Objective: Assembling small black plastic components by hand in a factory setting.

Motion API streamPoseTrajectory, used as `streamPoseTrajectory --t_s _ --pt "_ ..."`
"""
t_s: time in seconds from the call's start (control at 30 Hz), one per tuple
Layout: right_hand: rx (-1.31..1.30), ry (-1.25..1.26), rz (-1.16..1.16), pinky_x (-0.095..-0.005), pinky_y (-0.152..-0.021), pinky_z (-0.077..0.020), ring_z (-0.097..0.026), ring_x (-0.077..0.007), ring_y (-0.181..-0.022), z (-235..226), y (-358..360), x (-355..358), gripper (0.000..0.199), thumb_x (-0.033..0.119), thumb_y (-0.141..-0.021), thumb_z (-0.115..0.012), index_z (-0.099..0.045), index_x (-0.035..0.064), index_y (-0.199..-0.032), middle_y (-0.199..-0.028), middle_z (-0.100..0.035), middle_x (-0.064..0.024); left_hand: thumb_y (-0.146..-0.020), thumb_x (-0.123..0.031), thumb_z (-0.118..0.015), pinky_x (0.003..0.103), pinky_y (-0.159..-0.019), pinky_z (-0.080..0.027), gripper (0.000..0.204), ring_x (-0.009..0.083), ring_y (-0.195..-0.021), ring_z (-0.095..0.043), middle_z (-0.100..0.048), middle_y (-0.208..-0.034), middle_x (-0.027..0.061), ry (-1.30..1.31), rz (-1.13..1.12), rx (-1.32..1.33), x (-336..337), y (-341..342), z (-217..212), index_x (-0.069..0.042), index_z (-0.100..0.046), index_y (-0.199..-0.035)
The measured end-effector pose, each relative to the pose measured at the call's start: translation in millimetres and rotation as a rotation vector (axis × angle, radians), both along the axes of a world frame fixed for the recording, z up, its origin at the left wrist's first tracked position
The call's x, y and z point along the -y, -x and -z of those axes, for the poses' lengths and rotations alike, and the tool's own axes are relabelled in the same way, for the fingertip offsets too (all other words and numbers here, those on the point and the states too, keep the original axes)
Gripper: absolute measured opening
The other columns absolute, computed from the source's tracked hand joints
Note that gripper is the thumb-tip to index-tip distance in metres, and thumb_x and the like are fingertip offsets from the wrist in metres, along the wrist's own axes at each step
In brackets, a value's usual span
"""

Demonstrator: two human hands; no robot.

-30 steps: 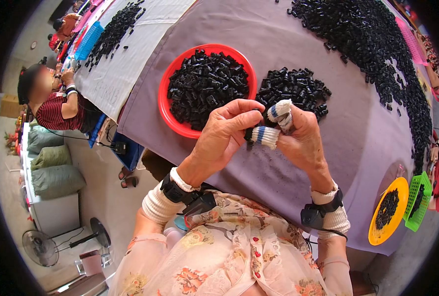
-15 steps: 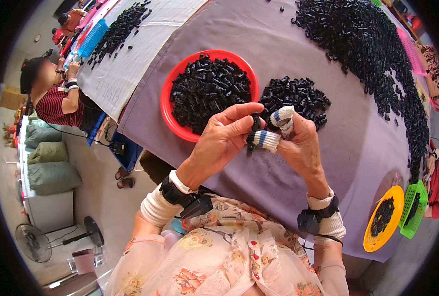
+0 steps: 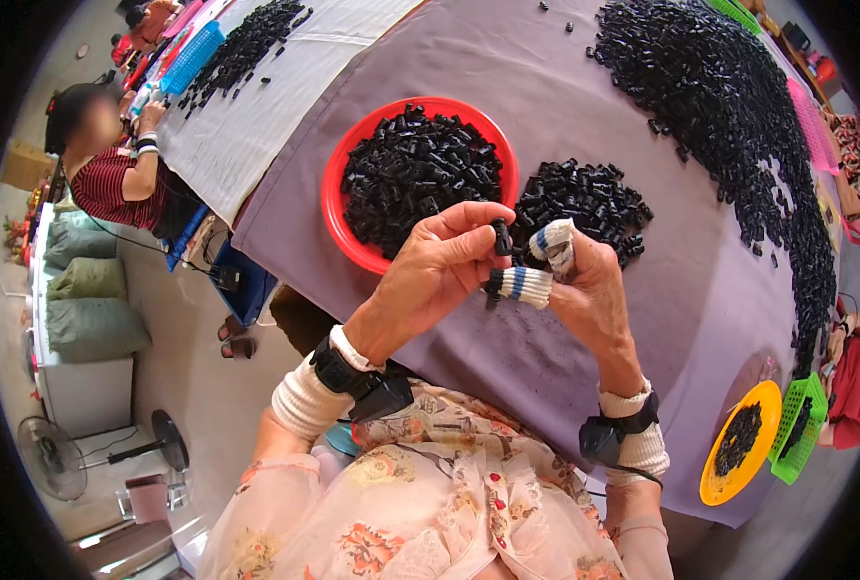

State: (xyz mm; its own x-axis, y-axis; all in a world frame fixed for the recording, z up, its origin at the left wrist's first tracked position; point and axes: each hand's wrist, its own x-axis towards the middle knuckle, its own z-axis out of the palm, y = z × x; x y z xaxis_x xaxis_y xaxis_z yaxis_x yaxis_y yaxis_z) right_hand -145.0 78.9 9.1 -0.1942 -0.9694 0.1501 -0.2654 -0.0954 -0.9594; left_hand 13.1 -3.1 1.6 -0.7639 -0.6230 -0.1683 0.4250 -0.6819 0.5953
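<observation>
Centrally, just below the middle of the frame, the left hand (image 3: 439,275) pinches a small black plastic part (image 3: 500,237) between thumb and forefinger, its fingers clenched on it. The right hand (image 3: 584,290) meets it from the right; two of its fingers (image 3: 522,283) wear white cloth wraps with blue stripes and close against the same part. Both hands hover above the near edge of the counter (image 3: 565,87), which is covered by a purple cloth. A red bowl (image 3: 336,193) of black parts sits just beyond the hands, with a loose pile of parts (image 3: 584,198) beside it at right. A long heap of black parts (image 3: 739,126) curves along the upper right. A yellow dish (image 3: 715,483) and a green basket (image 3: 805,425) lie at lower right. At upper left another person (image 3: 111,174) works at a white-covered counter (image 3: 246,106); a floor fan (image 3: 58,459) and green sacks (image 3: 87,309) stand at left.
</observation>
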Motion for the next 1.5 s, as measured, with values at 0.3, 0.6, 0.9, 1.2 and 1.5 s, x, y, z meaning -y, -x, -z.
streamPoseTrajectory --t_s 0.3,0.6,0.9,1.2,1.5 --pt "0.065 -0.087 -0.027 -0.0194 -0.046 -0.0288 -0.032 -0.0031 -0.052 12.4 -7.2 -1.2 0.026 0.011 -0.066 -0.076 -0.051 0.0039 -0.072 -0.056 -0.040 0.0071 -0.085 -0.014 -0.055 0.027 -0.064 -0.046 0.022 0.0155 -0.075 -0.058 -0.059 -0.090 0.0098 0.006 -0.185 0.008 26.5 -33.4 3.5 -0.002 -0.054 -0.104" --pt "0.157 -0.270 -0.053 -0.0178 -0.047 -0.0289 -0.033 -0.0016 -0.054 5.4 -36.1 15.4 0.026 0.007 -0.066 -0.076 -0.051 0.0049 -0.073 -0.060 -0.040 0.0091 -0.085 -0.011 -0.054 0.031 -0.072 -0.049 0.014 0.0181 -0.080 -0.059 -0.059 -0.091 0.0105 -0.048 -0.244 -0.034 46.4 -60.5 15.6 -0.004 -0.055 -0.098" --pt "0.167 -0.301 -0.045 -0.0178 -0.047 -0.0301 -0.037 -0.0011 -0.053 0.3 -50.6 26.9 0.024 0.007 -0.067 -0.075 -0.052 0.0044 -0.073 -0.060 -0.044 0.0079 -0.086 -0.022 -0.055 0.031 -0.070 -0.044 0.025 0.0173 -0.077 -0.053 -0.058 -0.090 0.0078 -0.126 -0.149 -0.248 64.0 -71.5 32.9 -0.005 -0.055 -0.105" --pt "0.166 -0.319 0.021 -0.0191 -0.046 -0.0323 -0.038 -0.0026 -0.051 6.1 -44.1 18.1 0.025 0.010 -0.066 -0.075 -0.053 0.0026 -0.074 -0.057 -0.045 0.0046 -0.086 -0.022 -0.055 0.029 -0.066 -0.040 0.026 0.0163 -0.074 -0.047 -0.053 -0.081 0.0060 -0.158 -0.139 -0.283 62.5 -68.8 27.3 -0.005 -0.054 -0.106" --pt "0.136 -0.271 -0.006 -0.0199 -0.046 -0.0332 -0.039 -0.0032 -0.050 14.9 -31.1 3.5 0.020 0.008 -0.067 -0.071 -0.053 0.0025 -0.074 -0.055 -0.046 0.0034 -0.085 -0.022 -0.057 0.029 -0.064 -0.038 0.027 0.0163 -0.071 -0.044 -0.049 -0.078 0.0053 -0.057 -0.174 -0.141 45.6 -62.6 10.8 -0.003 -0.054 -0.104"
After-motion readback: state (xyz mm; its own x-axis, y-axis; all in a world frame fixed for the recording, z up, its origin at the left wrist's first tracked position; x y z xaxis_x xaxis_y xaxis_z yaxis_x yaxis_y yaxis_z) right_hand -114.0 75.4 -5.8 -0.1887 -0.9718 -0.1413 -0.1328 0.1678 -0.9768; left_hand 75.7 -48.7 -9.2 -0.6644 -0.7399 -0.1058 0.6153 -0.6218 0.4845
